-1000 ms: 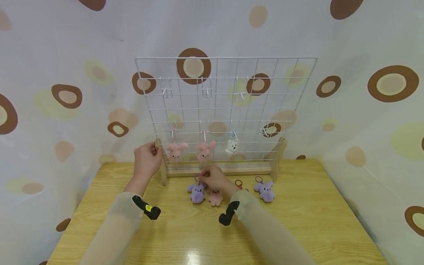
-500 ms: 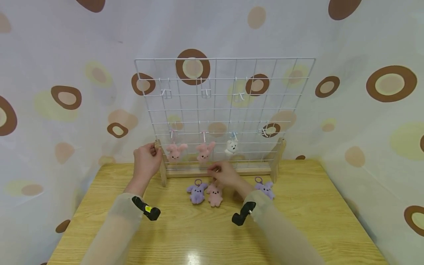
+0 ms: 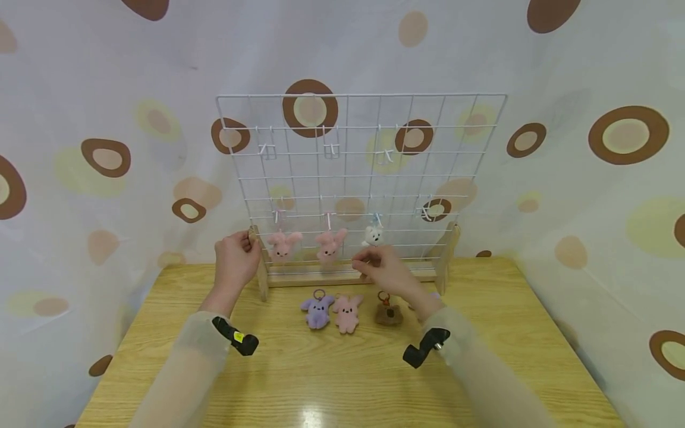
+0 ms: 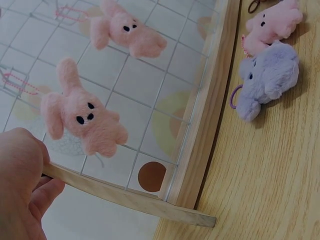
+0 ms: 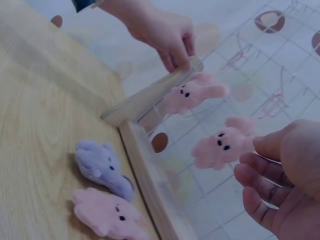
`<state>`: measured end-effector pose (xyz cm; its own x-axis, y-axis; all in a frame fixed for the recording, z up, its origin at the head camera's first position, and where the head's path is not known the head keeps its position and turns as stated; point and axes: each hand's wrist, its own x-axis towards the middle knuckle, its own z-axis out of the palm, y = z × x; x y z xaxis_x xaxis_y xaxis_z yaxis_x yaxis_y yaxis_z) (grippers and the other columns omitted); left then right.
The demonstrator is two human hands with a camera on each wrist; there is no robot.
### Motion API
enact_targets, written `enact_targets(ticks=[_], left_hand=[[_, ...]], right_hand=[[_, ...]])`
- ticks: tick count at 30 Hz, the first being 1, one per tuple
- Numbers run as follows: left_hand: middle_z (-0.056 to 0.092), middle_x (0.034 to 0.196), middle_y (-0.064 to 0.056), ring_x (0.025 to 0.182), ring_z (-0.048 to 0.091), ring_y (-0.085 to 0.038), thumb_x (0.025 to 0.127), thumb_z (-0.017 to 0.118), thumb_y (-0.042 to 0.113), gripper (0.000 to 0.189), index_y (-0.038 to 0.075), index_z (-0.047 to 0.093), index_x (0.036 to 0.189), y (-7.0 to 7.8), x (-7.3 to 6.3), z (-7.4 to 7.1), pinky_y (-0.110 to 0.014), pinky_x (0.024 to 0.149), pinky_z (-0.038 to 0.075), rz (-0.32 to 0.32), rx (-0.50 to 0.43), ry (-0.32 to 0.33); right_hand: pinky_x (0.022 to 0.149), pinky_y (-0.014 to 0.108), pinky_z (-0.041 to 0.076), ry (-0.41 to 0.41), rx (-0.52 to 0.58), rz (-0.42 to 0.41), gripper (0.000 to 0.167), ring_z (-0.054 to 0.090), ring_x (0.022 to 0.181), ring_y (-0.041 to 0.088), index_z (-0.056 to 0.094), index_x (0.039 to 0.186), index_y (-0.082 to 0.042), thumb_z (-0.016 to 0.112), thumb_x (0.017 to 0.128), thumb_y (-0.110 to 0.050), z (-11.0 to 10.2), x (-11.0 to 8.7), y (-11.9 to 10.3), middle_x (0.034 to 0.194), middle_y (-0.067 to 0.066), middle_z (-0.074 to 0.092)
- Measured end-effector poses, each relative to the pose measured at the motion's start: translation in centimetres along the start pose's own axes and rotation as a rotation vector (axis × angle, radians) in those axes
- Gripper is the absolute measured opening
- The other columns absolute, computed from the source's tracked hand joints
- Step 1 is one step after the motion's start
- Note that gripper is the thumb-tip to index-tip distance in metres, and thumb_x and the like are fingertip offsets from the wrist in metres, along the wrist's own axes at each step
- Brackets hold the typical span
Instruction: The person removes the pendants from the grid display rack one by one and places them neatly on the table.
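My left hand (image 3: 235, 260) grips the top of the wooden side post (image 4: 115, 192) of a white wire grid rack (image 3: 355, 176). Holding nothing, my right hand (image 3: 386, 270) hovers before the lower grid with loosely bent fingers, just below a hanging white plush keychain (image 3: 373, 235). Two pink rabbit plush keychains, one at the left (image 4: 90, 122) and one beside it (image 3: 329, 246), also hang from hooks. On the table lie a purple plush keychain (image 3: 318, 313), a pink one (image 3: 346, 314) and a brown one (image 3: 389, 315). The right wrist mostly hides another purple plush (image 3: 436, 295).
Bare white hooks (image 3: 331, 148) sit on the upper grid, with one more hook (image 3: 428, 213) at the lower right. The rack stands on the wooden table (image 3: 332, 380) near its back edge, before a patterned curtain (image 3: 578, 196).
My right hand has moved right and slightly up, away from the purple and pink plushes on the table, uncovering the brown one. My left hand stays on the post.
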<state>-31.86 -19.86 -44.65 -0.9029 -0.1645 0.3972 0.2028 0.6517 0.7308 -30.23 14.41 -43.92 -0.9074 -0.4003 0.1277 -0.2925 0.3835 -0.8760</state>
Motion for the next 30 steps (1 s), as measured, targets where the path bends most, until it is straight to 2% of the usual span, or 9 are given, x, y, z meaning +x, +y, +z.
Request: enact_targets(ticks=[4,9,12,18,21,27,30], left_hand=[[0.077,0.093,-0.024,0.085,0.077,-0.03,0.101,0.064,0.005,0.021,-0.011,0.075,0.108,0.0,0.0,0.0,-0.046,0.072,0.063,0.006,0.004,0.007],[0.077,0.092,-0.023,0.084,0.077,-0.03,0.101,0.064,0.005,0.02,-0.011,0.076,0.106,-0.1,-0.1,0.1,-0.046,0.071,0.063,0.007,0.0,0.008],[0.077,0.092,-0.023,0.084,0.077,-0.03,0.101,0.064,0.006,0.021,-0.011,0.075,0.106,-0.2,0.0,0.1,-0.046,0.072,0.063,0.005,0.005,0.008],[0.077,0.094,-0.025,0.087,0.077,-0.032,0.101,0.064,0.006,0.022,-0.012,0.075,0.107,-0.1,0.1,0.1,-0.048,0.074,0.064,0.008,0.008,0.007],[0.077,0.094,-0.024,0.086,0.077,-0.031,0.101,0.064,0.005,0.021,-0.012,0.075,0.107,0.0,0.1,0.1,-0.048,0.074,0.064,0.007,0.008,0.003],[0.077,0.093,-0.023,0.084,0.077,-0.03,0.101,0.065,0.005,0.02,-0.011,0.075,0.107,0.0,0.0,0.0,-0.047,0.072,0.063,0.008,0.0,0.005],[0.077,0.093,-0.023,0.084,0.077,-0.03,0.101,0.065,0.006,0.021,-0.011,0.075,0.108,-0.1,0.0,0.1,-0.047,0.072,0.064,0.006,-0.001,-0.001]], right_hand=[[0.072,0.046,0.06,0.03,-0.009,-0.02,0.018,0.071,0.083,0.03,0.073,0.114,0.004,0.067,0.106,-0.01,-1.5,-0.1,-0.7,0.098,0.01,0.073],[0.067,0.033,0.056,0.075,-0.027,-0.041,0.017,0.071,0.082,0.034,0.074,0.111,0.005,0.068,0.105,-0.009,-3.2,-0.2,-1.0,0.096,0.012,0.074],[0.067,0.032,0.056,0.095,-0.045,-0.042,0.019,0.071,0.082,0.037,0.074,0.112,0.007,0.068,0.105,-0.009,-4.1,-0.3,-0.9,0.097,0.013,0.074],[0.065,0.03,0.056,0.146,-0.073,-0.035,0.019,0.072,0.079,0.025,0.075,0.112,0.007,0.069,0.104,-0.009,-5.6,0.0,-0.6,0.098,0.011,0.075],[0.064,0.028,0.056,0.168,-0.073,-0.029,0.019,0.071,0.078,0.022,0.074,0.113,0.006,0.068,0.104,-0.009,-6.1,0.3,-0.4,0.099,0.017,0.075],[0.067,0.031,0.058,0.192,-0.063,0.014,0.022,0.072,0.087,0.037,0.074,0.118,0.004,0.068,0.105,-0.013,-6.7,0.9,-0.7,0.108,0.024,0.074],[0.066,0.029,0.058,0.197,-0.081,0.022,0.022,0.072,0.089,0.04,0.074,0.119,0.004,0.068,0.105,-0.013,-6.7,1.3,-0.8,0.109,0.023,0.074]])
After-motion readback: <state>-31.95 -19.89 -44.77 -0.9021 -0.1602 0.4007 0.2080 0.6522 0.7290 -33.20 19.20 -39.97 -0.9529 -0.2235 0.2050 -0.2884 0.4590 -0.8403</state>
